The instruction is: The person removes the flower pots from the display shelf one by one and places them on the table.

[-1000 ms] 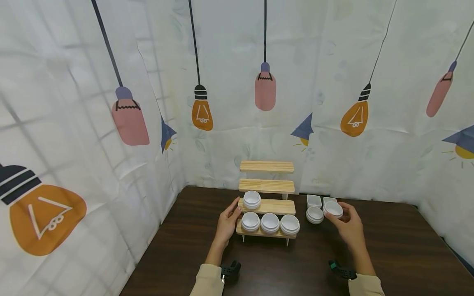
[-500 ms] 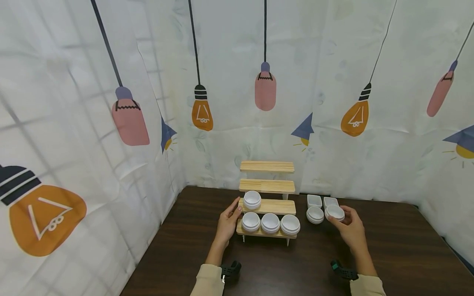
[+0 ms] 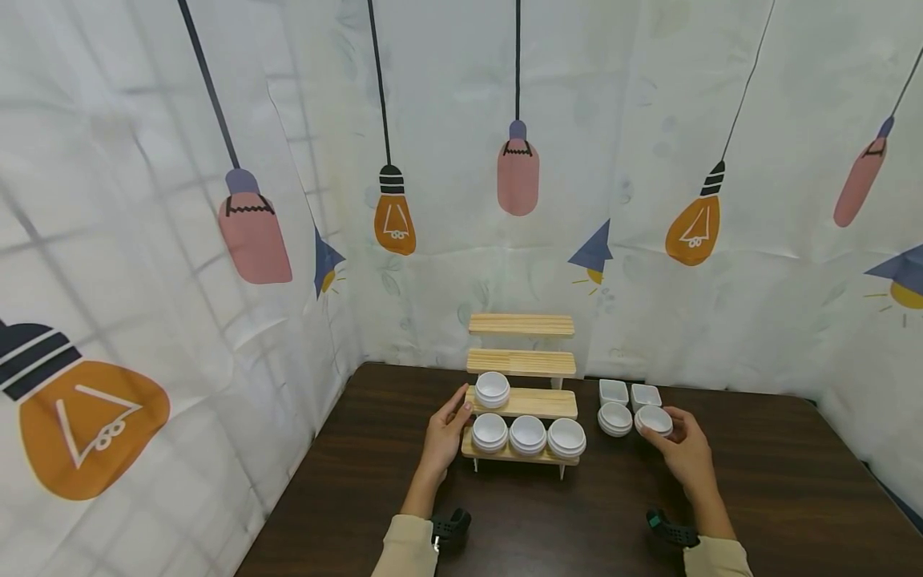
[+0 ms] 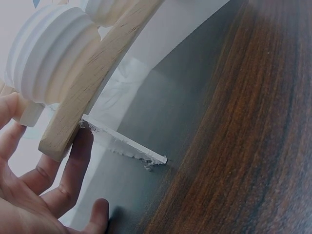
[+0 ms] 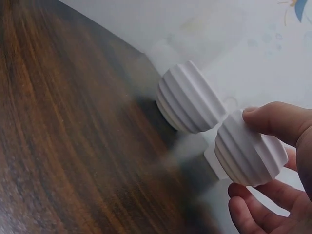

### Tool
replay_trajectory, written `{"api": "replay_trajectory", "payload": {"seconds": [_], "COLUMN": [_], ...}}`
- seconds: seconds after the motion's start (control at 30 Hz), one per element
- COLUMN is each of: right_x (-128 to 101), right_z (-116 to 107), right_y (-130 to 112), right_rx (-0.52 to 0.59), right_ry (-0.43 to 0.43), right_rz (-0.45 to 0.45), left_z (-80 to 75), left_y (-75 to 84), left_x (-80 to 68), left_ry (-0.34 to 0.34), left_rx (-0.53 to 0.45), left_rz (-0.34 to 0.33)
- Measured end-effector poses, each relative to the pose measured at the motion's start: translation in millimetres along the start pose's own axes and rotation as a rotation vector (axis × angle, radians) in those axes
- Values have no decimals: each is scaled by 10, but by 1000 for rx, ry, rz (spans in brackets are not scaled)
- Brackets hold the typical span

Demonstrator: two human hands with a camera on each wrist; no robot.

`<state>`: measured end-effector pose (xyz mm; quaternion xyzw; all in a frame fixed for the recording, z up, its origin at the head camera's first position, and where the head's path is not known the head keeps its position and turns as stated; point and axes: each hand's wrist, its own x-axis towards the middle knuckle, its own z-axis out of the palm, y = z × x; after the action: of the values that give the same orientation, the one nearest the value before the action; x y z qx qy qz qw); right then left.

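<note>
My left hand (image 3: 441, 437) grips the left end of a tiered wooden display stand (image 3: 537, 403), fingers against its boards. A ribbed white round bowl (image 4: 51, 56) sits on a board close above these fingers in the left wrist view. Three such bowls line the lowest tier, including a middle bowl (image 3: 527, 433); one more bowl (image 3: 493, 389) stands at the left of the second tier. At the right, my right hand (image 3: 685, 453) pinches a ribbed white round bowl (image 5: 251, 148) between thumb and fingers. Just left of it is another round bowl (image 5: 190, 97).
Two square white dishes stand behind the round bowls at the right, the left dish (image 3: 613, 391) beside the right dish (image 3: 645, 395). The dark wooden table (image 3: 534, 521) reaches back to a white curtain (image 3: 447, 240) printed with lamps.
My right hand and its bowl have shifted slightly right and toward me, uncovering more of the square dish behind. My left hand stays at the stand.
</note>
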<state>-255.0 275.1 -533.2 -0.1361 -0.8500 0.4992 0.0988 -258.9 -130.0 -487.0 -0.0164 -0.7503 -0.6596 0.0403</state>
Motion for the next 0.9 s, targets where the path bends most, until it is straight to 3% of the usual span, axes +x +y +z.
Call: {"api": "replay_trajectory", "payload": {"seconds": [0.27,0.9], "right_x": [28,46], "right_z": [33,98], "right_y": [91,175], "right_rx": [-40,-12], "right_ry": [-23,-43], "right_rz": [3,29], "left_z": [-14,-13], "left_y": [4,15], "left_x": [-6,-15], "left_ry": [-20,-12], "left_rx": [-8,2], "left_rz": [-7,-7]}}
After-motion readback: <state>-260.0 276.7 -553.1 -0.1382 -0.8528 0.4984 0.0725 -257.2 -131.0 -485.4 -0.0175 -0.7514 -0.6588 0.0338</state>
